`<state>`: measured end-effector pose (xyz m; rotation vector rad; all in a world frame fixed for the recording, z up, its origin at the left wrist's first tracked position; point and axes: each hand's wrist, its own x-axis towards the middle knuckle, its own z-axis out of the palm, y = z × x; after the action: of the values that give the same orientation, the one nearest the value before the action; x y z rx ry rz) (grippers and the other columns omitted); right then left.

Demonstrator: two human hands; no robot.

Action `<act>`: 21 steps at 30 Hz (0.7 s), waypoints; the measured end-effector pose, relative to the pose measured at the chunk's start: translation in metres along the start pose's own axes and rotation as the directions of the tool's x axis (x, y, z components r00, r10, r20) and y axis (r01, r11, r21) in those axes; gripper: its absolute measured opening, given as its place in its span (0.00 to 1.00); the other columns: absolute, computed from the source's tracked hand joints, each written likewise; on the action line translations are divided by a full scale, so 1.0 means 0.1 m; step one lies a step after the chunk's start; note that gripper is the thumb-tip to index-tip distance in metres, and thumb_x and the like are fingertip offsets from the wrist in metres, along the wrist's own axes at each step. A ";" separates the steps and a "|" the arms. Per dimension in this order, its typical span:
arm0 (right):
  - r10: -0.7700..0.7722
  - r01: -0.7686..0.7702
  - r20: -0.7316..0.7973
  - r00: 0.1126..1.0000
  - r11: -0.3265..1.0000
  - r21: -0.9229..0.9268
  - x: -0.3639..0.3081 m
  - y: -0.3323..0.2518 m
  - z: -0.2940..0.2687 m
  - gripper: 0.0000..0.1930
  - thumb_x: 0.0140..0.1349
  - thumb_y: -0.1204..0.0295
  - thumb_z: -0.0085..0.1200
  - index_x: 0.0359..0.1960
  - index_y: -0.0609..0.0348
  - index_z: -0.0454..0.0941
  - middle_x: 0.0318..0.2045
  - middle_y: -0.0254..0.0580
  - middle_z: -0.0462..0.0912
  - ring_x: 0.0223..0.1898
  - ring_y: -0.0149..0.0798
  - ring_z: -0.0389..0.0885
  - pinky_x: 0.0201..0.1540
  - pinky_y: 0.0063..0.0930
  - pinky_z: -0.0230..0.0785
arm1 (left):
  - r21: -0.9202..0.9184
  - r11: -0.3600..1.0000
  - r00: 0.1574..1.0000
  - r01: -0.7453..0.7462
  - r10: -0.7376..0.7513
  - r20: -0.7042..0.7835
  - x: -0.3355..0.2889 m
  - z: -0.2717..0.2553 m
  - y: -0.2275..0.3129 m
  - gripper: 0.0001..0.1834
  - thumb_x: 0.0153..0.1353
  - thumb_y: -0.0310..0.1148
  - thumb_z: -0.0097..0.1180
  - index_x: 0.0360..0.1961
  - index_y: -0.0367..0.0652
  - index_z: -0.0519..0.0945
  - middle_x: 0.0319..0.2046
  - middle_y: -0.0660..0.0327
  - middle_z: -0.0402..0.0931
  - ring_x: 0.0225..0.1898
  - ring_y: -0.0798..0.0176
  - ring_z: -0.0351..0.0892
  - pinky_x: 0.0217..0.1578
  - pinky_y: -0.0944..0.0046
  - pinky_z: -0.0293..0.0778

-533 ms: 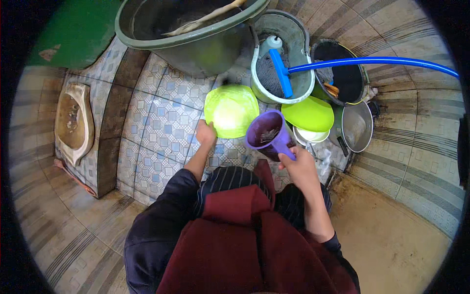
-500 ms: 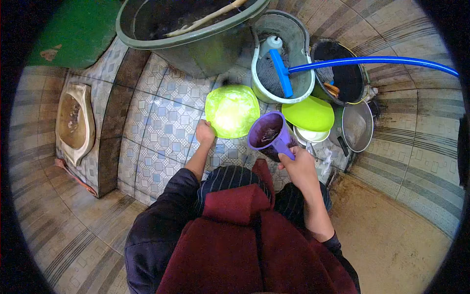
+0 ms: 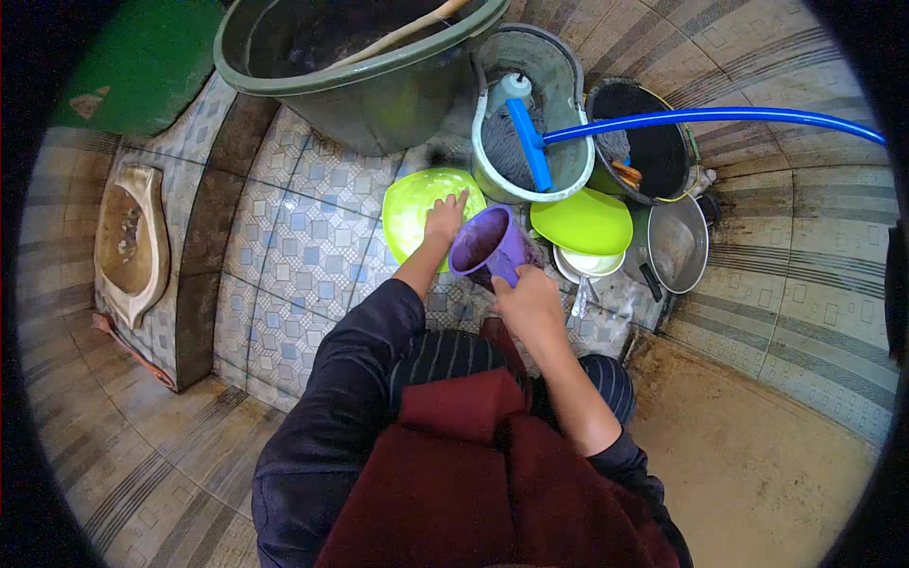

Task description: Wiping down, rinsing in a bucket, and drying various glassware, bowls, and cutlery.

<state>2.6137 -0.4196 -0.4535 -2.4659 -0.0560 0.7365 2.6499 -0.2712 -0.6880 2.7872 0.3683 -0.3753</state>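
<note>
My right hand (image 3: 530, 301) is closed round the handle of a purple dipper (image 3: 485, 244), which is tilted toward the left. Just left of the dipper lies a lime-green plate (image 3: 405, 210) on the tiled floor, its surface wet and shiny. My left hand (image 3: 445, 218) rests over the plate's right part with the fingers stretched out on it. A second lime-green plate (image 3: 582, 220) sits to the right, on top of a white bowl (image 3: 592, 262). Metal spoons (image 3: 580, 301) lean out beside that bowl.
A large dark-green tub (image 3: 360, 109) with a wooden stick stands at the far side. Beside it are a grey bucket (image 3: 575, 175) holding a blue-headed mop (image 3: 530, 142) and a black bucket (image 3: 663, 142). A metal pan (image 3: 680, 244) leans at the right. A squat toilet (image 3: 133, 241) lies on the raised left ledge.
My left hand has left the plate's lower-left rim and now lies with spread fingers on its surface. The dipper has moved left and tipped toward the plate.
</note>
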 end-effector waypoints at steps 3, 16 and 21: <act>-0.029 0.028 -0.041 0.999 0.999 -0.017 0.00 0.10 -0.06 0.16 0.47 0.66 0.50 0.25 0.73 0.72 0.24 0.64 0.74 0.30 0.58 0.74 0.36 0.41 0.66 | -0.055 0.997 0.998 -0.059 0.058 -0.019 0.01 0.05 -0.03 0.31 0.48 0.42 0.52 0.55 0.56 0.58 0.42 0.59 0.65 0.43 0.55 0.66 0.39 0.57 0.67; -0.013 0.012 -0.003 1.000 0.982 -0.190 -0.07 -0.19 -0.02 0.15 0.47 0.66 0.52 0.23 0.71 0.73 0.24 0.63 0.74 0.30 0.58 0.74 0.35 0.43 0.67 | -0.093 0.987 0.991 -0.134 0.136 0.011 -0.05 0.07 -0.07 0.34 0.44 0.40 0.57 0.54 0.59 0.59 0.39 0.59 0.65 0.40 0.55 0.68 0.38 0.55 0.66; -0.001 -0.008 -0.055 0.998 0.985 -0.170 -0.05 -0.13 -0.03 0.15 0.47 0.65 0.52 0.24 0.71 0.73 0.25 0.63 0.75 0.31 0.57 0.75 0.36 0.42 0.67 | -0.038 0.979 0.980 -0.200 0.201 0.011 -0.05 0.05 -0.13 0.34 0.44 0.38 0.56 0.54 0.58 0.58 0.37 0.57 0.65 0.37 0.54 0.69 0.35 0.56 0.69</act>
<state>2.6124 -0.4117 -0.4419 -2.6480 -0.0974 0.6901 2.6404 -0.2616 -0.6942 2.7513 0.0877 -0.3375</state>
